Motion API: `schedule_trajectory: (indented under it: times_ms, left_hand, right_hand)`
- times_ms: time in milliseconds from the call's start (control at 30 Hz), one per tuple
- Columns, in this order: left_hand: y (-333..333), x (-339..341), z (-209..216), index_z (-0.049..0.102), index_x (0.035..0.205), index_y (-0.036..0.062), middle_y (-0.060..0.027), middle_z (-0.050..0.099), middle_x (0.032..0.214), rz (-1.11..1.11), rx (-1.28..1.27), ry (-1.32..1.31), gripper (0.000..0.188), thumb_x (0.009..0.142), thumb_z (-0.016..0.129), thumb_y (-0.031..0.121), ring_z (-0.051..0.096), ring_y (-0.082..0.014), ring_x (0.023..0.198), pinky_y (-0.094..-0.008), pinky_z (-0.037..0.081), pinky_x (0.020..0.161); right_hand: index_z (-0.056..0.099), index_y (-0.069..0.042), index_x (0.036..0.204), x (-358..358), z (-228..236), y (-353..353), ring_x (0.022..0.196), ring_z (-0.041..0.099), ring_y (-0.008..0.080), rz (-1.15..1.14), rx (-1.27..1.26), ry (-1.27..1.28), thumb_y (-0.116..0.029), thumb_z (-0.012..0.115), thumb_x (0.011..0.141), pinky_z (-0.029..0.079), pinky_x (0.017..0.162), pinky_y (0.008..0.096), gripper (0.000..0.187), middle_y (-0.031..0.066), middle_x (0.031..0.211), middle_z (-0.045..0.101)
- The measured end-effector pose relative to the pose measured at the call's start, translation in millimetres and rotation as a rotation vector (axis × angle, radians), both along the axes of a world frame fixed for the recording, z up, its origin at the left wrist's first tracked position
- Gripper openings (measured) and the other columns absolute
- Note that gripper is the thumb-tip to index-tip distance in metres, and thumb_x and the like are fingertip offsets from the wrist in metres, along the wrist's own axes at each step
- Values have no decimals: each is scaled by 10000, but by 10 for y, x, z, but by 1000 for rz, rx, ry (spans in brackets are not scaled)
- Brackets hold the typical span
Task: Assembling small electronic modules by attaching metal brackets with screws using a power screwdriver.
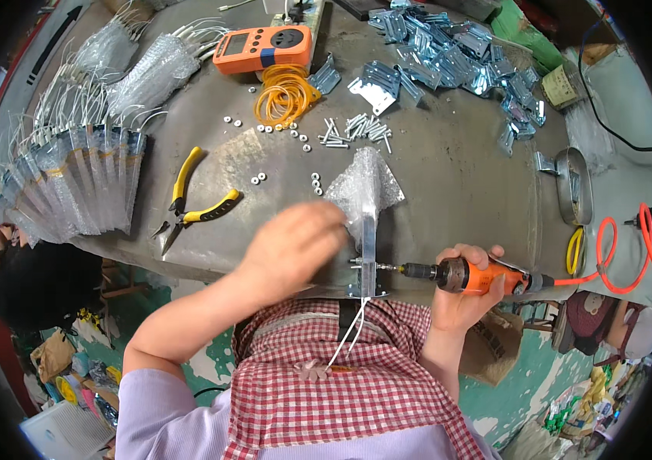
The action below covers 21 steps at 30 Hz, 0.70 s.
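Note:
My right hand [456, 303] grips an orange and black power screwdriver [483, 277] lying sideways. Its bit points left and meets a screw [358, 262] at the near end of a slim metal strip [369, 241]. Bubble wrap [364, 188] covers the strip's far end, and two white wires [355, 330] hang from the near end over the table edge. A metal bracket [372, 292] sits at that end. Just left of the strip is my left hand [299, 241], slightly blurred, with its fingers curled inward. Whatever those fingers hold, if anything, is hidden.
Yellow-handled pliers [188, 203] lie at the left, near several wrapped strips [73, 180]. Small white nuts [293, 132], loose screws [368, 129], rubber bands [284, 96] and an orange multimeter [265, 47] are farther back. Brackets [448, 54] are heaped far right. An orange coiled hose [608, 253] trails right.

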<state>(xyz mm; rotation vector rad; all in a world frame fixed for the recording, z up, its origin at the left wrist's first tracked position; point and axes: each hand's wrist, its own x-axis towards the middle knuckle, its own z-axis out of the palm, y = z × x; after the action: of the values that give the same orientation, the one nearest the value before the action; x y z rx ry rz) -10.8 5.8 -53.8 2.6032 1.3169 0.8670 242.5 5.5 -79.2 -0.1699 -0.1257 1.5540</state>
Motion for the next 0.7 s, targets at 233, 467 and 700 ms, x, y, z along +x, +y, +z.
schedule_trajectory:
  times_ms: [233, 467, 700]
  left_hand:
    - [397, -267, 49, 613, 961, 25, -87, 578, 942, 160, -27, 209, 308, 655, 580, 1, 552, -253, 855, -339, 482, 734]
    - [44, -286, 71, 585, 922, 4, -95, 583, 910, 62, 41, 233, 266, 661, 582, 58, 571, -238, 803, -334, 492, 686]
    - [30, -204, 241, 604, 901, 8, -98, 593, 908, 78, -103, 287, 244, 661, 602, 51, 579, -255, 795, -333, 495, 693]
  right_hand:
    - [470, -175, 1115, -4, -16, 8, 918, 472, 163, -11, 10, -70, -237, 678, 788, 342, 934, 421, 393, 1, 857, 490]
    - [490, -175, 1119, 20, -41, 1, 928, 479, 165, -16, -4, -88, -245, 680, 786, 338, 937, 416, 390, 2, 857, 508]
    - [490, -170, 1127, 4, -23, 27, 925, 481, 168, 0, -4, -93, -239, 678, 786, 337, 940, 414, 396, 6, 857, 511]
